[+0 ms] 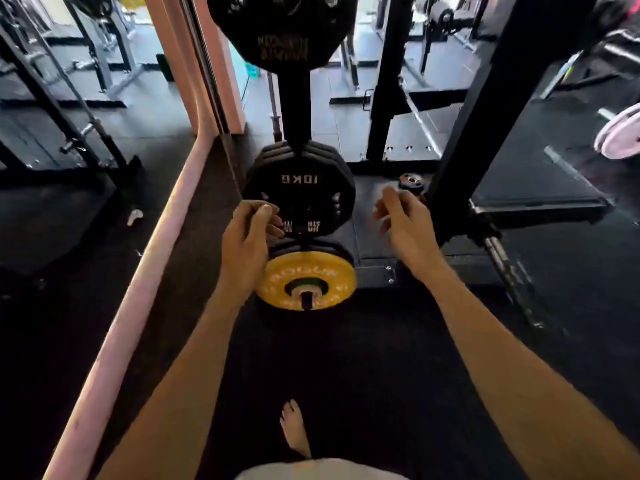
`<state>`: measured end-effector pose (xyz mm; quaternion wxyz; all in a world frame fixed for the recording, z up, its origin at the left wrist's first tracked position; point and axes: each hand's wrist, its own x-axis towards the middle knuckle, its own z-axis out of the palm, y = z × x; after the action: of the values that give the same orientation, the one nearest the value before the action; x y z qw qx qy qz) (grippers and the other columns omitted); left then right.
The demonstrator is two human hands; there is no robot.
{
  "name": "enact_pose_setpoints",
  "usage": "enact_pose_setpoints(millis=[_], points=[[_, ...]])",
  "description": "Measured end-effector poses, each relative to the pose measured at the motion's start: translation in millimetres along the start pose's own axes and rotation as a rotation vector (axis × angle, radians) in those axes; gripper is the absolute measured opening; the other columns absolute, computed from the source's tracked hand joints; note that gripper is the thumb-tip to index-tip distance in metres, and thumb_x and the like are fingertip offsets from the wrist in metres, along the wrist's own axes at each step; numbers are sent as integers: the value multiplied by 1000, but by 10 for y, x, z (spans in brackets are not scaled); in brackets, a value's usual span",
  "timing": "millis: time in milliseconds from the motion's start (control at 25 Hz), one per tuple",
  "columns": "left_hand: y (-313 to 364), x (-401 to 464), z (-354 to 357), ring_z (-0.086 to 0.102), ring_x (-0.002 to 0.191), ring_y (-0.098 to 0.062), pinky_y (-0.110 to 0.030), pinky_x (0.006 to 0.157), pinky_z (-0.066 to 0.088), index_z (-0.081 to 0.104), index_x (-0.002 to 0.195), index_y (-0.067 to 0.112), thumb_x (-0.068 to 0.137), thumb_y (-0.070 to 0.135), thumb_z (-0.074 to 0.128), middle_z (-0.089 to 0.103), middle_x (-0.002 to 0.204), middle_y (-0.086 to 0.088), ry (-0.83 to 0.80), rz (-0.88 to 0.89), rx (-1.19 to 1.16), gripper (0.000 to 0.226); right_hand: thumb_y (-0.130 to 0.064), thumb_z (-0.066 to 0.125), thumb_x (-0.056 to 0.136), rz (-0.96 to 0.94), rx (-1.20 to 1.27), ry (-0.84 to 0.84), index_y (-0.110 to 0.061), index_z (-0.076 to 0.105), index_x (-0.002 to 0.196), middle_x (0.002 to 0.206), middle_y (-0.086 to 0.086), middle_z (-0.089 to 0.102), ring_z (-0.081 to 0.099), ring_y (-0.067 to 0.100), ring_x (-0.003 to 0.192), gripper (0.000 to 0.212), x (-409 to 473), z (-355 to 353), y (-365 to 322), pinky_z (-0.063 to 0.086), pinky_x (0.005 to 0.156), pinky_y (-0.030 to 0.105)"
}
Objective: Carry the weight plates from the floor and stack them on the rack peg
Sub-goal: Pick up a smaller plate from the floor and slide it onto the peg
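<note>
Two bare hands reach forward at mid-frame, one on each side of a black weight plate (299, 195) marked 10KG that hangs on a rack peg against the black upright (294, 109) at centre. The left hand (247, 233) sits at the plate's lower left edge with fingers curled loosely and the thumb raised; whether its fingertips touch the plate's rim or only overlap it from this angle cannot be told, and it clasps nothing that can be seen. The right hand (401, 220) hovers just right of the plate, fingers spread and relaxed, holding nothing and clear of the rim. Behind the 10KG plate several more black plates (273, 154) are stacked on the same level, their edges showing above it. Below, toward lower centre, a yellow plate (273, 275) sits on a lower peg (306, 301) whose dark end pokes out through the plate's hub, with black plates just behind it. At the top of the frame a larger black plate (282, 32) hangs on the upright. A small dark plate (411, 181) lies on the rack base to the right, near the right hand's fingertips and beside a thick black post (485, 112). The floor (346, 358) is dark rubber matting; a bare foot (294, 427) stands on it at lower centre. A pale pink rail (138, 289) runs diagonally through the left half of the frame, and a pink plate (620, 131), blurred, shows at the right edge.
</note>
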<state>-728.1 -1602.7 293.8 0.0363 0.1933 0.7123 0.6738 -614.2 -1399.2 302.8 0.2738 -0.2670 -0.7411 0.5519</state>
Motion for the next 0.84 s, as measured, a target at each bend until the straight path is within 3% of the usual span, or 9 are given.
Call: enact_pose_setpoints(millis=[160,480,600,720,840], points=[[-515,-872,-30,64,70,-17,-30,66,50,59,85,25,100,21,43,64,80,-1,-55,-178,121,23,-39,44,103,163,-39,-25,-19,56,79,72,-2,61,53,3,52,33,-716,-148,635,42,52,22],[-1348,-1835,-182,62,76,-15,-25,61,45,60,96,19,101,28,43,64,87,-3,-391,-548,444,20,-44,40,103,634,-190,-159,-15,57,87,82,7,64,54,14,58,37,-2084,-200,1713,39,45,20],[-1708,-2225,-354,62,76,-18,-30,61,47,60,96,18,100,27,44,64,85,-3,-564,-631,543,18,-44,39,103,831,-242,-188,-14,57,89,84,7,65,55,16,60,38,-2631,-167,2028,39,50,26],[-2065,-2547,-568,65,87,-23,-44,82,54,60,104,17,98,33,46,67,94,-5,-773,-710,706,22,-44,41,102,1010,-332,-284,-15,57,88,85,7,66,58,18,64,35,-3197,-185,2324,42,51,30],[-2339,-2826,-730,63,103,-29,-38,89,52,58,118,11,98,36,48,66,113,-13,-1117,-768,967,33,-40,48,101,1169,-379,-344,-14,57,86,86,8,66,58,18,63,32,-3785,-274,2529,41,49,28]])
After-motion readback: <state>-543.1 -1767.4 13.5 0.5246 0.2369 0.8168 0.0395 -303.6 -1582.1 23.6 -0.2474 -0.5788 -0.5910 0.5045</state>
